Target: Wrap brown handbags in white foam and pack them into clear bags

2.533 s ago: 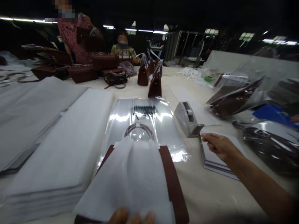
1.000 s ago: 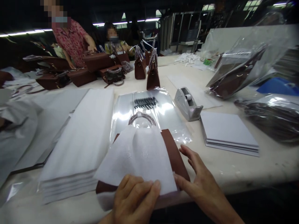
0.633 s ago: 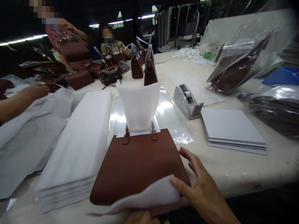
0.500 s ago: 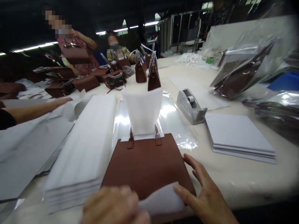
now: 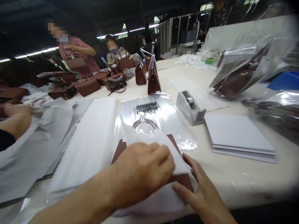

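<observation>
- cream table (image 5: 233, 180): the work is laid out across it, with the bag set flat near its front edge.
- foam stack (image 5: 86, 146): piled left of the bag, with a good supply apparently left.
- film (image 5: 163, 115): laid flat beyond the bag, its print showing; nothing is seen to have been put inside.
- bag (image 5: 118, 151): partly covered; brown is left bare at the left edge, the upper right and the lower right.
- sheet (image 5: 177, 155): spread over the bag's middle. covering is judged well advanced but unfinished, as the foam sits loose and the lower flap (image 5: 161, 199) is left apart from the upper part at the right.
- cards (image 5: 238, 133): stacked at the right; none is seen on the bag.
- left hand (image 5: 144, 165): curled nearly closed above the sheet; its fingertips are hidden, so whether foam is gripped cannot be told.
- right hand (image 5: 201, 183): half spread, thumb laid on the flap, fingers by the bag's right edge, nothing enclosed.
- dispenser (image 5: 192, 113): stood right of the film; no tape can be made out on the foam, so fastening, if wanted, is judged undone.
- handle (image 5: 137, 123): left uncovered, extended over the film.
</observation>
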Demonstrator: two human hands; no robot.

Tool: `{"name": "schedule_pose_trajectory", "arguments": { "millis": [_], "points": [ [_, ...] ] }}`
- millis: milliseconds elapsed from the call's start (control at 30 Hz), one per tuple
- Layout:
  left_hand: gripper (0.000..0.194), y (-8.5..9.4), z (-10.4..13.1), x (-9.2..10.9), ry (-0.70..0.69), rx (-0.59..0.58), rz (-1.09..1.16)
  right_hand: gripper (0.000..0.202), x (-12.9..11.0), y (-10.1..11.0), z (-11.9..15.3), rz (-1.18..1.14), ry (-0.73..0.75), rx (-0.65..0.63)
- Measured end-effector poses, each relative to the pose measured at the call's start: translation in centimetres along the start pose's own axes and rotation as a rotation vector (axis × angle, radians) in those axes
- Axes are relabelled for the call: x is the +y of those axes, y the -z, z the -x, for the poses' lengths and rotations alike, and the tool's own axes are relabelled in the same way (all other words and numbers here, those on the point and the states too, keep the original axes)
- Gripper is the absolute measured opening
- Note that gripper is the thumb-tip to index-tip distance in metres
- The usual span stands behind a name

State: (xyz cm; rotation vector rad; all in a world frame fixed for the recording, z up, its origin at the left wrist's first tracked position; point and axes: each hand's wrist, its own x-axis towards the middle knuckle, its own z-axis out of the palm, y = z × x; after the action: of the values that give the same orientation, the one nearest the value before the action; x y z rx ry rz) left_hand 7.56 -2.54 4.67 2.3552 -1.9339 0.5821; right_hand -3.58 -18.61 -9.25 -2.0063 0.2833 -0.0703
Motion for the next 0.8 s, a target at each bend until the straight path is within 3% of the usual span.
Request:
{"name": "schedule_pose_trajectory", "arguments": {
  "millis": [100,200,267,467,567,667,733,800],
  "points": [
    [0.023,-1.6,3.5,4.8,0.033,0.162,0.012,0.073,-0.1,0.0,0.2,-0.007,0.019,-0.004],
    [0.024,-3.7,5.4,7.2,0.109,0.229,-0.023,0.070,-0.4,0.0,0.4,0.009,0.019,0.019],
    [0.023,-4.7,5.9,8.1,0.137,0.199,-0.068,0.069,-0.5,-0.1,0.4,0.028,0.023,0.029],
    [0.030,-6.7,7.3,9.9,0.223,0.257,-0.201,0.070,0.0,-0.5,-0.5,0.036,0.081,0.036],
    [0.027,-7.6,8.3,10.4,0.284,0.359,-0.212,0.072,-1.1,0.7,-0.9,0.115,0.113,0.052],
    [0.025,-8.0,9.0,10.6,0.330,0.399,-0.147,0.057,-3.7,2.9,0.0,0.197,0.212,0.176],
    [0.029,-8.0,9.3,10.7,0.340,0.383,-0.094,0.041,-5.5,3.9,1.2,0.087,0.189,0.088],
    [0.030,-8.0,9.6,10.7,0.344,0.370,-0.038,0.031,-6.6,3.7,2.5,-0.132,0.007,-0.180]
  ]
}}
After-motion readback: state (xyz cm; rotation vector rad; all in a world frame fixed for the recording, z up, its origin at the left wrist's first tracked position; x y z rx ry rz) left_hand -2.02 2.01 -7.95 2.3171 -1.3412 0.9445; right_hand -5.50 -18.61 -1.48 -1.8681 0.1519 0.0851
